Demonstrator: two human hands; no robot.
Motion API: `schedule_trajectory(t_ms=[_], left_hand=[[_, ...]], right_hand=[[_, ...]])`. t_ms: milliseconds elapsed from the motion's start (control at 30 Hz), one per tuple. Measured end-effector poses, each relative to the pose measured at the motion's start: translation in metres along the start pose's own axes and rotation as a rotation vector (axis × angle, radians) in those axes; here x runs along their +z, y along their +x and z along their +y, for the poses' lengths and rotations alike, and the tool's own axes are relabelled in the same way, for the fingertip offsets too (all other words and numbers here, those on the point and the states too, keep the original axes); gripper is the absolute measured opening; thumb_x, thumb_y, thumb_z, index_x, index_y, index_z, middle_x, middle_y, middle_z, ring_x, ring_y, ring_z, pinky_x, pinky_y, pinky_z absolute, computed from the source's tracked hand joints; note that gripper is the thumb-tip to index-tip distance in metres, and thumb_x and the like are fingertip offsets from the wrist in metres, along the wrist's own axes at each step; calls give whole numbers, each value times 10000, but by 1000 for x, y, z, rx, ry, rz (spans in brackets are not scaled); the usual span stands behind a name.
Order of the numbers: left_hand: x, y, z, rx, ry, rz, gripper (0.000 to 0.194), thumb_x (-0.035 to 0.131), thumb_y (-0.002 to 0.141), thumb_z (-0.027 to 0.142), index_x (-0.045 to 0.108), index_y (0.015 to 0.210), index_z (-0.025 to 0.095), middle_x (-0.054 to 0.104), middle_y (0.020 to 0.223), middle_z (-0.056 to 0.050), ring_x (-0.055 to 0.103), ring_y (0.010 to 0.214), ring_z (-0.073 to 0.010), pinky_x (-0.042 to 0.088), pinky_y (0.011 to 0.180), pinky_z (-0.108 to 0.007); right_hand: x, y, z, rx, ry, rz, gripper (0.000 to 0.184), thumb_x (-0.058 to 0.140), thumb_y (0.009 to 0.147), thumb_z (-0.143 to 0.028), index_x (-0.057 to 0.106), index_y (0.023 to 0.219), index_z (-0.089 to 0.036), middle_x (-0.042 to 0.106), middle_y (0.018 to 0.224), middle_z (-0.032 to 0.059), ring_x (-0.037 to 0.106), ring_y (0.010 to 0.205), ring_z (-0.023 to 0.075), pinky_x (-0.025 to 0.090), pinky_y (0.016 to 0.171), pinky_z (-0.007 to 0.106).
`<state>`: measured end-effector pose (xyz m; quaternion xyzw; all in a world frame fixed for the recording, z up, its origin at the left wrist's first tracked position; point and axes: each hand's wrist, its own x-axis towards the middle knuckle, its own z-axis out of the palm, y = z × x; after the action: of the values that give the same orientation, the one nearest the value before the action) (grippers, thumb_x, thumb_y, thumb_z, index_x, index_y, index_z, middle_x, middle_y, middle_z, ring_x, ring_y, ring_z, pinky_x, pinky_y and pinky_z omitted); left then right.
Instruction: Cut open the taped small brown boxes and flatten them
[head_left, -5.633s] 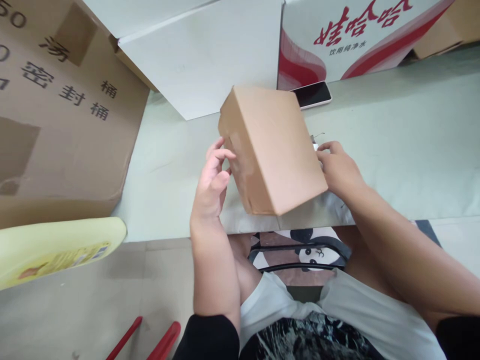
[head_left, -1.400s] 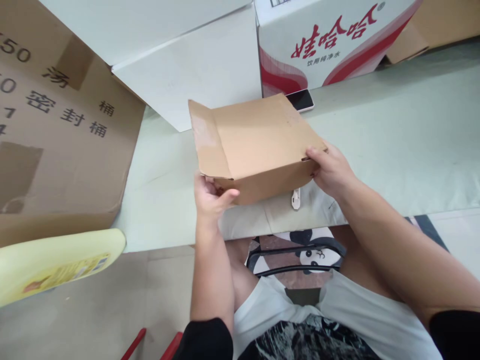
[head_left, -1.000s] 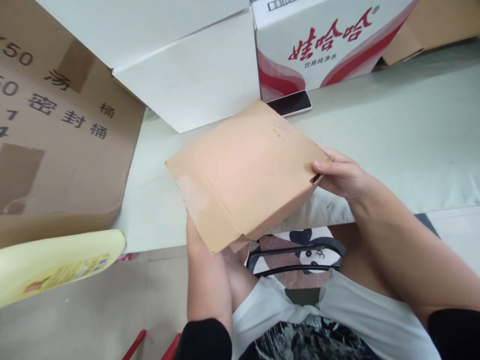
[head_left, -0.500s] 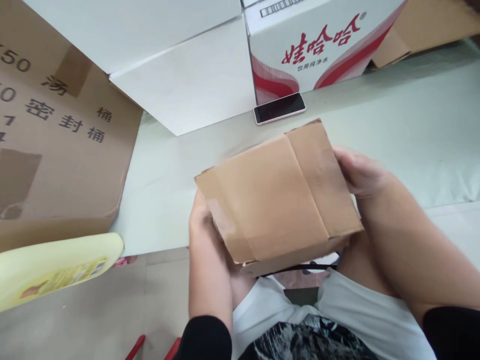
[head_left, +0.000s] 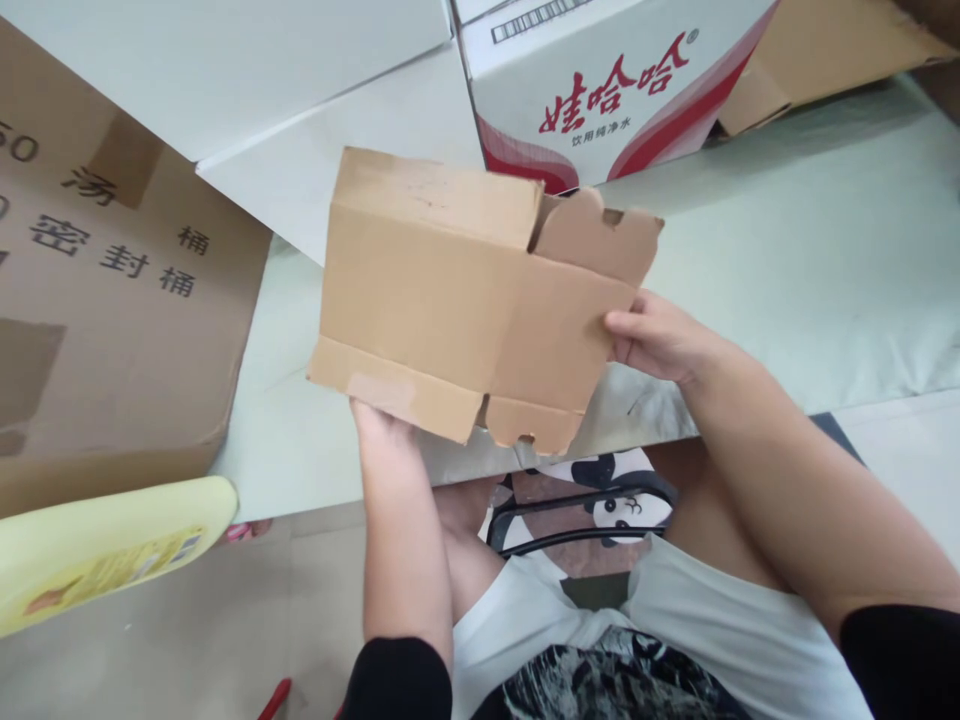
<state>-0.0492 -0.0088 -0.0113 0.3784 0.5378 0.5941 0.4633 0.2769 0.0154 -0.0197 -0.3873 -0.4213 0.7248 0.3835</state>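
Head camera is showing me a tan cardboard box (head_left: 420, 290) just off centre toward 11 o'clock, tilting over the pale green cloth (head_left: 795, 300). At 3 o'clock the right hand (head_left: 656, 338) is pinching its end flap (head_left: 555, 325); at 8 o'clock, well apart, the left hand (head_left: 384, 422) is hiding partly behind the lower edge, its grip unclear. I'm judging this as handling the opened end, with any next move probably calling for steady support. Matte, creased board is forming notched, rounded side tabs (head_left: 596, 238) and bearing a glossy patch (head_left: 384, 392).
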Motion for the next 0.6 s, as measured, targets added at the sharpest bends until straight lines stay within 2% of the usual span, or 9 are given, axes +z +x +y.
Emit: schedule_trajectory(t_ms=[100, 133, 200, 267, 333, 400, 433, 500, 600], left_hand=[[14, -2, 1, -3, -48, -11, 678, 579, 743, 884, 704, 1036, 286, 781, 1037, -82, 691, 1195, -313, 598, 954, -469], [17, -3, 1, 4, -78, -16, 655, 584, 746, 862, 704, 1032, 285, 776, 1046, -88, 690, 1197, -311, 598, 961, -463], [18, -4, 2, 22, -164, 7, 510, 645, 747, 727, 695, 1002, 288, 765, 1034, -75, 702, 1143, -282, 602, 936, -415], [14, -3, 3, -7, -303, 76, 339, 683, 713, 518, 668, 968, 295, 738, 959, -33, 719, 974, -216, 601, 819, -335], [9, -3, 4, -87, -467, 165, 289, 659, 655, 366, 627, 930, 280, 672, 833, 10, 670, 745, -146, 551, 660, -264], [7, -2, 5, -168, -568, 211, 265, 633, 628, 310, 579, 880, 249, 585, 735, 33, 575, 589, -112, 482, 555, -238], [7, -2, 7, -194, -583, 216, 247, 627, 624, 300, 558, 852, 235, 545, 702, 39, 535, 548, -106, 456, 527, -235], [10, -3, 9, -238, -581, 197, 215, 621, 618, 282, 538, 806, 219, 497, 670, 42, 485, 517, -100, 429, 507, -232], [16, -6, 11, -286, -578, 160, 169, 609, 622, 270, 543, 764, 208, 484, 657, 30, 467, 527, -103, 426, 514, -231]], right_hand=[[12, -3, 1, 80, -84, -7, 605, 959, 548, -537, 693, 972, -197, 732, 833, 28, 555, 558, 102, 429, 454, 225], [14, -8, -2, 68, -83, 26, 596, 956, 551, -538, 692, 963, -198, 721, 816, 25, 523, 544, 96, 408, 443, 227], [13, -25, -14, -21, -47, 143, 558, 942, 571, -524, 687, 961, -218, 720, 831, 34, 558, 595, 129, 465, 485, 268], [9, -49, -30, -168, -14, 334, 481, 937, 573, -479, 665, 885, -235, 683, 769, 32, 561, 599, 149, 466, 475, 288], [2, -76, -47, -333, -3, 586, 434, 944, 537, -405, 617, 770, -238, 576, 649, 1, 435, 485, 102, 305, 364, 251], [-7, -102, -61, -502, -17, 847, 426, 939, 478, -315, 591, 712, -243, 490, 616, -27, 331, 438, 60, 149, 330, 233], [-13, -112, -66, -574, -37, 965, 424, 934, 459, -287, 595, 711, -251, 492, 638, -28, 345, 449, 58, 139, 335, 231], [-30, -126, -73, -661, -110, 1173, 436, 936, 470, -288, 592, 737, -274, 587, 752, -8, 440, 516, 75, 197, 361, 240], [-65, -124, -84, -632, -300, 1425, 415, 899, 656, -341, 518, 806, -272, 717, 1117, 28, 535, 599, 72, 300, 412, 268]])
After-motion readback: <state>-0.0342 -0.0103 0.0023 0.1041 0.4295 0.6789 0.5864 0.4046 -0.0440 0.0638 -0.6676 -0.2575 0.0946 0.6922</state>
